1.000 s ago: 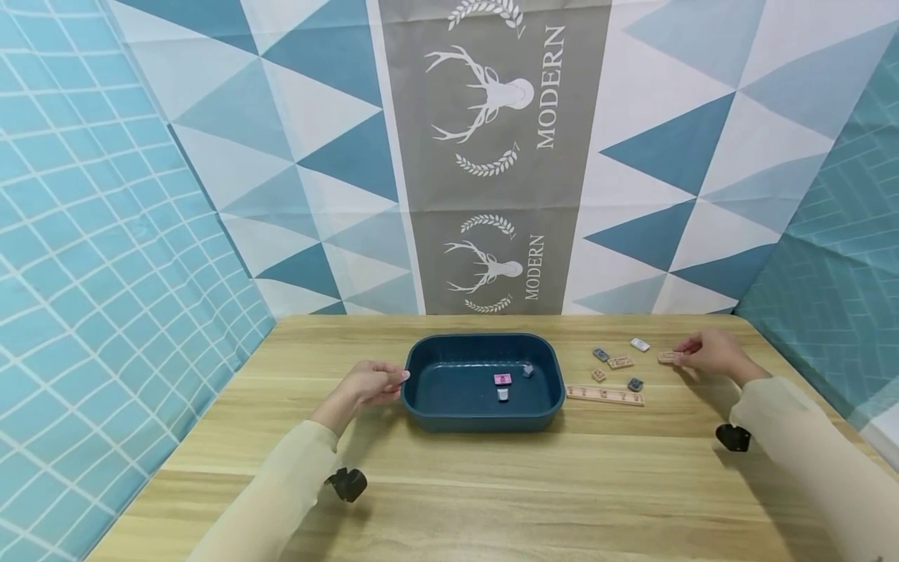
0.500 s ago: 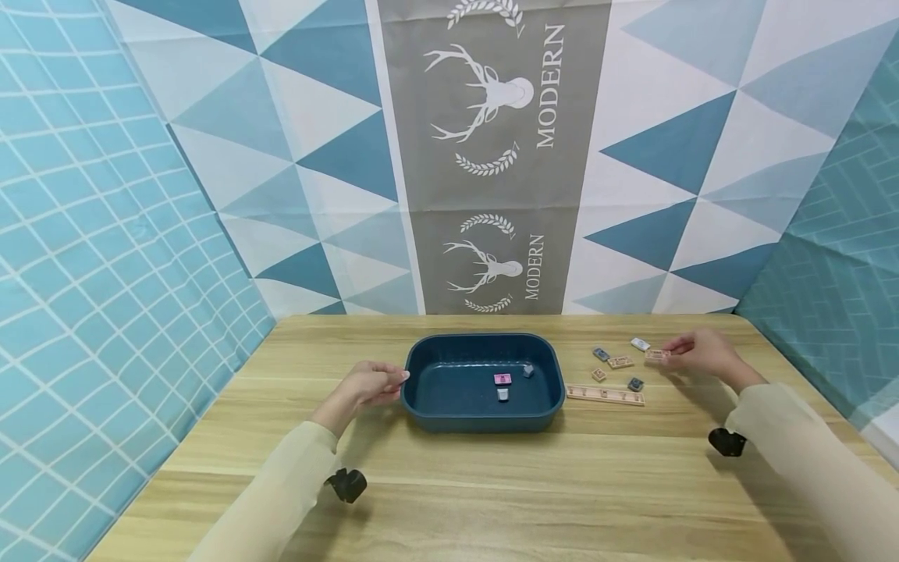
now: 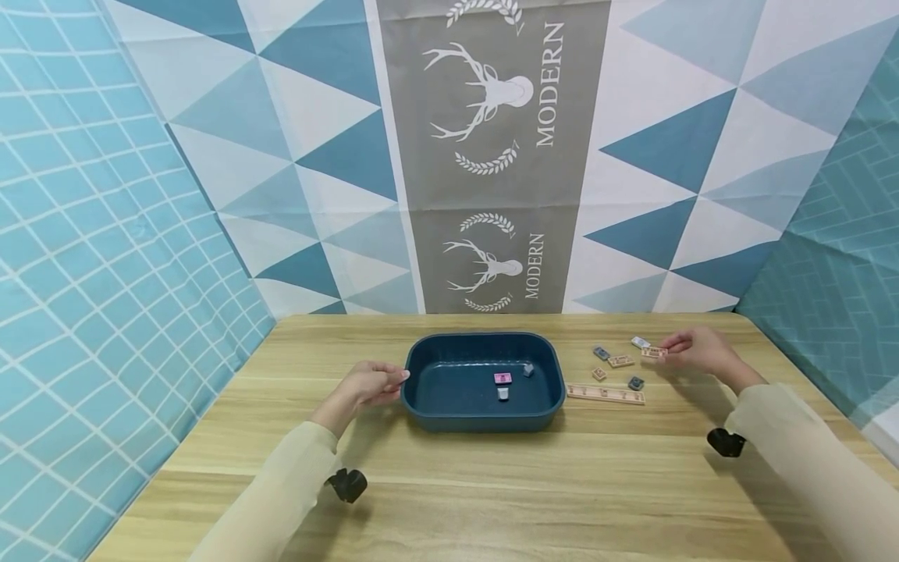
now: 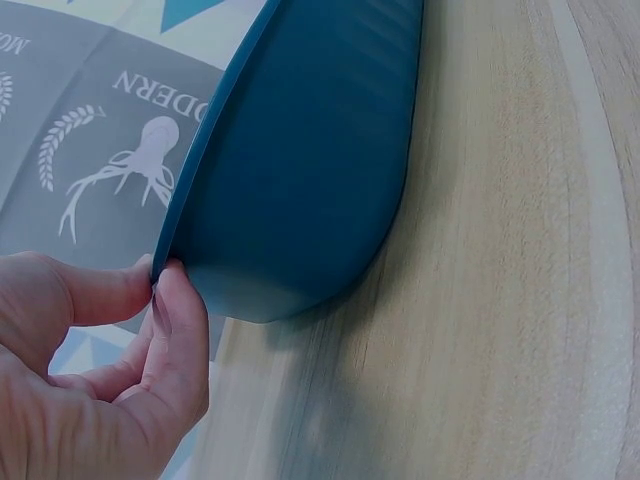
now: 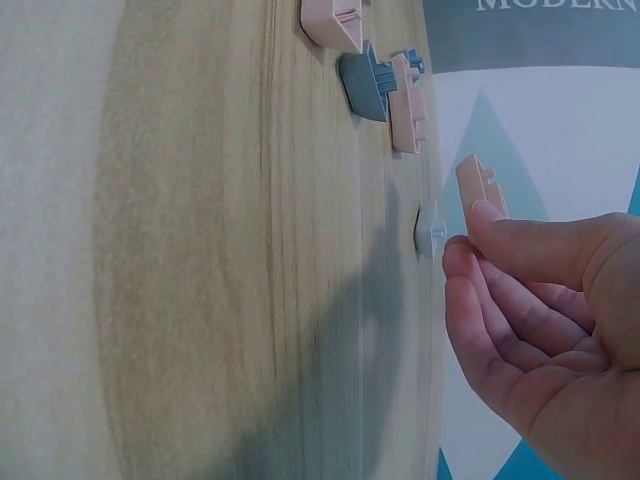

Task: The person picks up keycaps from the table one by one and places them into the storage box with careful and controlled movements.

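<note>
My left hand [image 3: 368, 382] pinches the left rim of a dark blue plastic tray [image 3: 456, 424]; in the left wrist view, thumb and fingertips meet on that rim. Inside the tray lie a pink block [image 3: 502, 378], a white one [image 3: 502, 394] and a grey one [image 3: 528, 370]. To the right, my right hand [image 3: 708, 353] holds a small peach plastic block [image 5: 472, 188] between thumb and fingers, raised off the table. Just beyond the fingertips, a white block [image 3: 640, 342] lies on the table, partly in line with the held one.
Right of the tray are a long peach strip [image 3: 605, 394], two dark grey-blue blocks [image 3: 635, 383], a peach block [image 3: 621, 361] and a smaller peach one [image 3: 599, 375]. The wooden table [image 3: 492, 499] meets a patterned cloth backdrop [image 3: 492, 179] behind.
My right hand has moved left with the peach block, bringing it near the white block, and slightly up in the head view. My left hand and the tray have stayed put.
</note>
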`<state>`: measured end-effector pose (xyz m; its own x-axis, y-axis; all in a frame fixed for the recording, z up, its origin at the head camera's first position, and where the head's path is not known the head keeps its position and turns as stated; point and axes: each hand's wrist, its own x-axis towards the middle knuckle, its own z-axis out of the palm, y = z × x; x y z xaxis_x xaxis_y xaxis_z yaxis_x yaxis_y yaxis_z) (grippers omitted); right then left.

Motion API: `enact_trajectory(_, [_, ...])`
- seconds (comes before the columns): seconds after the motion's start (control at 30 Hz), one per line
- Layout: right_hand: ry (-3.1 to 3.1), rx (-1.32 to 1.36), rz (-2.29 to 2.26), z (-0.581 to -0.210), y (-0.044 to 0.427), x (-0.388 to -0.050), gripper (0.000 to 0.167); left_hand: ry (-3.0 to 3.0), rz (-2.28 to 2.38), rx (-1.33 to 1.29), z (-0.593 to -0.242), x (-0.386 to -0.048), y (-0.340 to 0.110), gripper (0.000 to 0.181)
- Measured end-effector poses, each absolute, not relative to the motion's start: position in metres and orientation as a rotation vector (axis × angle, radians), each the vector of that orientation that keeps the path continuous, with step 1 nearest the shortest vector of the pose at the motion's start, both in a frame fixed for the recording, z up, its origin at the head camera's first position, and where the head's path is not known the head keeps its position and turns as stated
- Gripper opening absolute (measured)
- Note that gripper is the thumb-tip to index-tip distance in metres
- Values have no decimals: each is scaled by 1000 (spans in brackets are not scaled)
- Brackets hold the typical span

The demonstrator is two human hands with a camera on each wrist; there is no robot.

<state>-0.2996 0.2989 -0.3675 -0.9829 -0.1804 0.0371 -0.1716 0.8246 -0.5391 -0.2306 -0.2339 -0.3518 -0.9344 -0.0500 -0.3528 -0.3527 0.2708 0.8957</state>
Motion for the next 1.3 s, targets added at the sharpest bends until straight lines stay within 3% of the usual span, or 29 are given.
enact_trajectory(0.97, [2913, -343, -929, -355, 280, -298, 39, 2299, 1721, -393, -352, -233, -232, 34])
enact_trajectory(1.3, [2919, -444, -954, -353, 265, -299, 31, 2323, 1705, -401, -353, -233, -231, 36])
